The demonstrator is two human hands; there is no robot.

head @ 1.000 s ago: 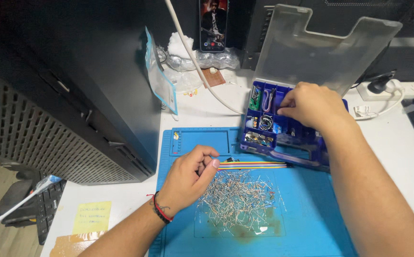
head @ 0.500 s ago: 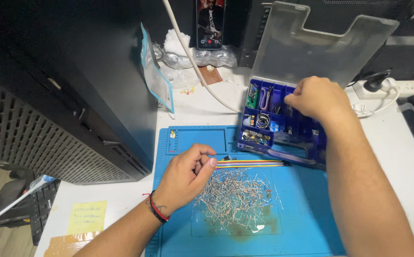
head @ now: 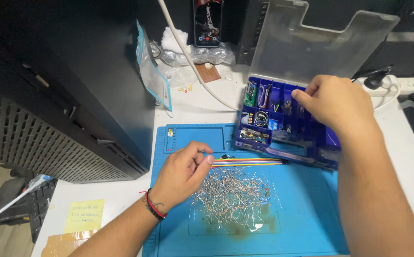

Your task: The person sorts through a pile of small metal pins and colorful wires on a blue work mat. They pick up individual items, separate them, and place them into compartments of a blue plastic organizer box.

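A: What is the right hand [head: 336, 105] on?

B: It hangs over the blue parts box [head: 283, 123] in the upper right of the frame, its fingers curled together and dipped toward the middle compartments. Whether they pinch anything I cannot tell; the tips are hidden behind the hand.

A: And the box itself?

B: Open, with its clear lid [head: 319, 40] standing upright behind it. Its near edge lies on the top right corner of the blue work mat [head: 307, 209]. The left compartments hold small coils and bits of wire.

A: The left hand [head: 181, 173]?

B: It rests on the mat at centre frame, thumb pressed against the curled forefinger, perhaps nipping a thin lead. Just right of its fingertips lies a flat strip of coloured jumper wires [head: 250, 162], and below that a loose heap of wire-legged components [head: 233, 195].

A: What lies further out?

B: A black computer case [head: 64, 90] fills the left side, a phone [head: 206, 21] stands at the top centre, a white cable [head: 188, 57] runs down from there, and a yellow note [head: 84, 215] sits at lower left.
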